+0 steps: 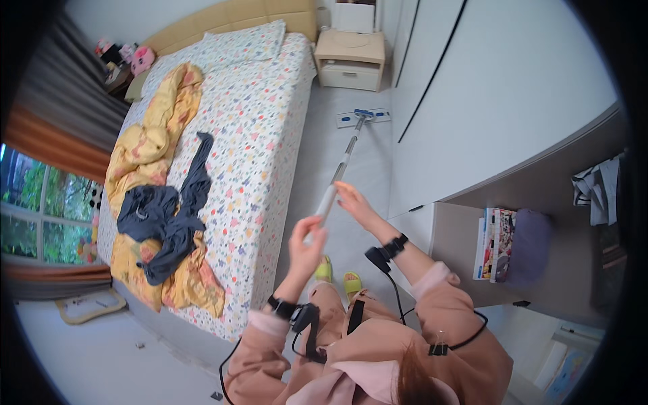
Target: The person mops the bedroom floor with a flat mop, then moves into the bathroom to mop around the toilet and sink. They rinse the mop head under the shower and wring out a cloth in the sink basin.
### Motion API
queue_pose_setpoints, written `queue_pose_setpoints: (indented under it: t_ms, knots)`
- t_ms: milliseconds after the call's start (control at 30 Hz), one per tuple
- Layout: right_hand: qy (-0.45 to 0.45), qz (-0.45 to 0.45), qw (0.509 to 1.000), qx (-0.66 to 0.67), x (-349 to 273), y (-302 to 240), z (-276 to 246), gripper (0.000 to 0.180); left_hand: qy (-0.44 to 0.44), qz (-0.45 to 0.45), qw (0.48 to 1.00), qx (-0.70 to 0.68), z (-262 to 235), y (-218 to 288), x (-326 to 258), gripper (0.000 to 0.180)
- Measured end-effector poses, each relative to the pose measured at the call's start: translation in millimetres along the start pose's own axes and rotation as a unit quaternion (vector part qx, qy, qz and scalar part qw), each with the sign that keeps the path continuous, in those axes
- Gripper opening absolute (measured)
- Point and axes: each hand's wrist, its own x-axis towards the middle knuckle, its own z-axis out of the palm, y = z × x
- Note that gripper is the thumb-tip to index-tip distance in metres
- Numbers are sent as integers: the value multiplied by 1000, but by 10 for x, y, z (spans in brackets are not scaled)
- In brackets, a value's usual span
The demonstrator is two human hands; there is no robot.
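Left fingers point(312, 233) wrapped around mop handle point(335, 181), right hand point(356, 202) fingers extended along it, mop head point(364, 117) on floor

Soft daylight from the window point(27, 209); edges bend and darken.

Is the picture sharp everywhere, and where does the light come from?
Head view: daylight enters from the window on the left; the floral bedsheet is evenly lit; both hands, left and right, on the long white mop handle look slightly motion-blurred; straight wardrobe edges bend near the black fisheye rim.
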Motion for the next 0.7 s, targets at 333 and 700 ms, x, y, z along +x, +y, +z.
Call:
queue_pose_setpoints:
  t_ms: [333, 700]
  knots:
    - [442, -369, 815, 58, -1662, -723, -487, 65, -468, 42, 846, -250, 2065, 122, 1554, 38]
    - [687, -427, 551, 205, -1124, -522, -597, 9, -392, 361, 765, 361, 2754, -1273, 3265, 47]
